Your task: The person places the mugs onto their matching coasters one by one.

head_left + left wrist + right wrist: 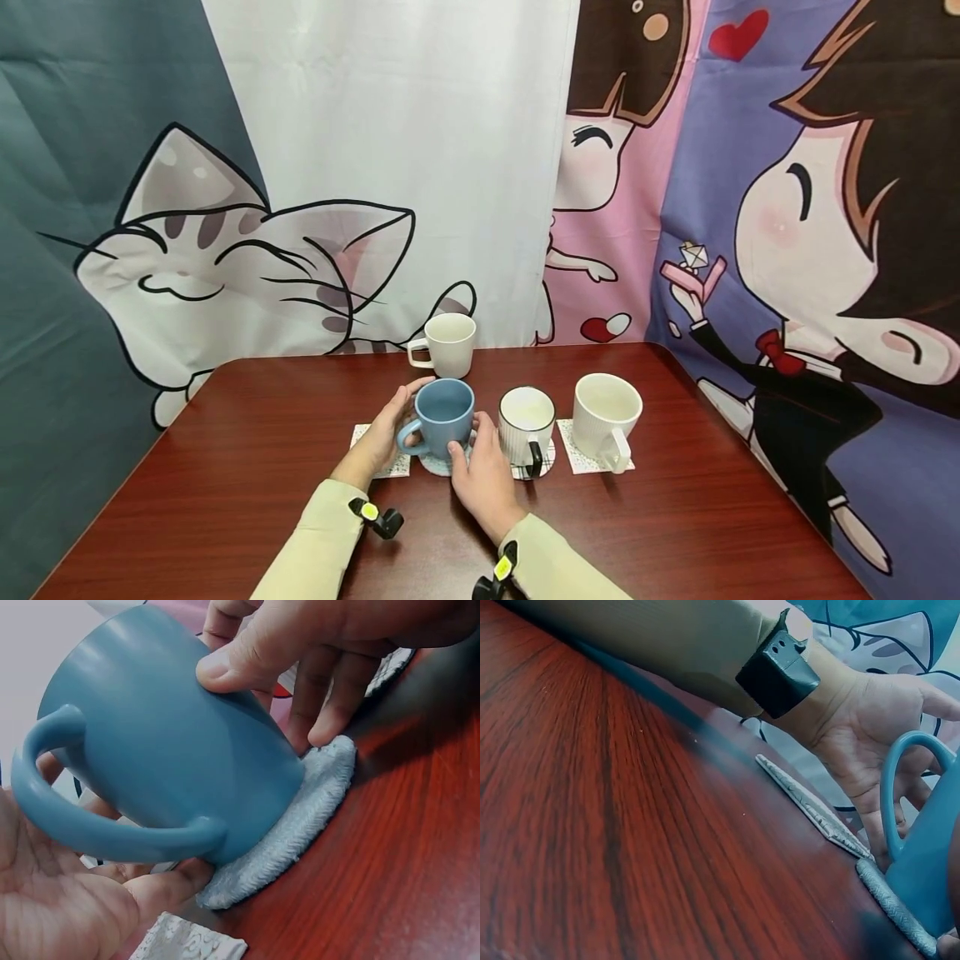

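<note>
A blue mug (444, 417) stands on a round light-blue woven coaster (300, 825), its handle turned toward the left hand. My right hand (486, 479) holds the mug's right side, thumb against the front; in the left wrist view its other fingers reach down behind, near the coaster. On the other side, my left hand (384, 432) is spread beside the handle with the fingers extended. In the left wrist view one of its fingertips meets the mug's base at the coaster's edge. Only a sliver of the right hand enters the right wrist view.
Left of the mug lies a square patterned coaster (393, 467), partly covered by the left hand. A ribbed black-rimmed mug (517, 429) and a cream mug (603, 408) stand on coasters to the right. Another white mug (452, 346) is behind, near the table's far edge.
</note>
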Action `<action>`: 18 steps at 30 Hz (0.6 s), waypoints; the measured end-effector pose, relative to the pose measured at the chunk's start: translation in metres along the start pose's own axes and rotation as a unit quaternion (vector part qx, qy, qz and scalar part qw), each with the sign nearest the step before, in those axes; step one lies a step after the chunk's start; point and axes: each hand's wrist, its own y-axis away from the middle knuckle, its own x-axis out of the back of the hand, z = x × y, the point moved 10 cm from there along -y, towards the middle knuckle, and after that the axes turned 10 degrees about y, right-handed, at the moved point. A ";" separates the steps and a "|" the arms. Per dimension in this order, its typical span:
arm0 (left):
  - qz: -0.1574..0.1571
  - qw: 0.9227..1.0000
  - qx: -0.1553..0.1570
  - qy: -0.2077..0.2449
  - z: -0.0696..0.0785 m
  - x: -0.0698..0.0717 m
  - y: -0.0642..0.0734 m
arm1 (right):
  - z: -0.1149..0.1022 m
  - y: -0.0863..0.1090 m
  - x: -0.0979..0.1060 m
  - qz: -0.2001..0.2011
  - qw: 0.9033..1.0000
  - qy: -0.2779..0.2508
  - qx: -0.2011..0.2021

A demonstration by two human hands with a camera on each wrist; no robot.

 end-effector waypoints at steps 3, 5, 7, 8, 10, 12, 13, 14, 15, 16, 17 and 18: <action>0.007 1.000 -0.004 0.000 0.000 0.000 0.001 | 0.001 -0.001 0.000 -0.002 1.000 -0.001 0.000; 0.013 1.000 -0.005 -0.006 0.000 0.001 0.004 | -0.001 -0.001 0.000 0.000 1.000 0.001 0.004; 0.023 1.000 -0.003 -0.014 -0.001 0.002 0.006 | -0.002 -0.002 0.000 0.004 1.000 0.011 0.011; 0.030 0.999 -0.004 -0.017 -0.001 0.003 0.006 | -0.003 -0.002 0.000 0.007 1.000 0.016 0.014; 0.042 0.999 -0.006 -0.027 -0.002 0.004 0.008 | -0.003 -0.002 0.000 0.011 0.999 0.029 0.020; 0.054 0.998 -0.008 -0.030 -0.003 0.005 0.008 | -0.004 -0.002 0.001 0.013 0.999 0.041 0.024; 0.059 0.998 -0.008 -0.027 -0.004 0.006 0.009 | -0.004 -0.002 0.001 0.015 0.998 0.047 0.026; 0.063 0.998 -0.007 -0.023 -0.005 0.006 0.009 | -0.004 -0.002 0.002 0.015 0.998 0.054 0.028; 0.065 0.998 -0.004 -0.017 -0.006 0.006 0.009 | -0.004 -0.001 0.002 0.015 0.998 0.059 0.029; 0.066 0.998 -0.001 -0.009 -0.007 0.006 0.009 | -0.004 -0.001 0.002 0.015 0.997 0.065 0.031; 0.066 0.998 0.001 -0.004 -0.008 0.006 0.009 | -0.004 -0.001 0.002 0.014 0.997 0.071 0.033; 0.067 0.998 0.004 0.001 -0.009 0.006 0.009 | -0.004 -0.001 0.002 0.013 0.996 0.076 0.033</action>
